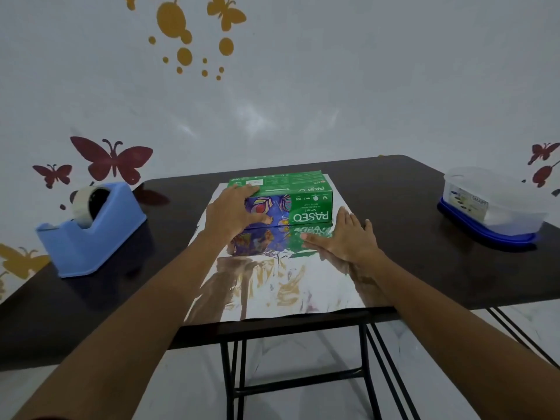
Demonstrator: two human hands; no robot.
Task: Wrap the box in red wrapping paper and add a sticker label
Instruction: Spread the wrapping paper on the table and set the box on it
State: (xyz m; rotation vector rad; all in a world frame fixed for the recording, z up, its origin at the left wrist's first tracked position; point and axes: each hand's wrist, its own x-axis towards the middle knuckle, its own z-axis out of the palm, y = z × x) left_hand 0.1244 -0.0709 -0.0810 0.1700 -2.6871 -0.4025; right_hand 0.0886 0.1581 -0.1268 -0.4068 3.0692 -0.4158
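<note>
1. The box [303,195], a green tissue box with a purple pattern on its front, lies on its long side in the middle of the table [424,268], close to the far edge.
2. Under the box lies the wrapping paper [272,286], spread flat with its shiny silver side up. The sheet goes from under the box to the near edge of the table, and its near border hangs a little over this edge. The box is mirrored in it.
3. The left hand [233,210] grips the left end of the box. The fingers lie over the top and the thumb presses on the front face.
4. The right hand [348,237] rests flat on the paper, just beside the near right corner of the box. Its fingers are straight and spread, and the thumb points to the left along the foot of the box.
5. The two hands are apart, one on each end of the box.
6. A blue tape dispenser [91,234] with a roll of tape stands near the left edge of the table.
7. A clear plastic container [491,207] with a blue lid stands upside down near the right edge, well apart from the paper.
</note>
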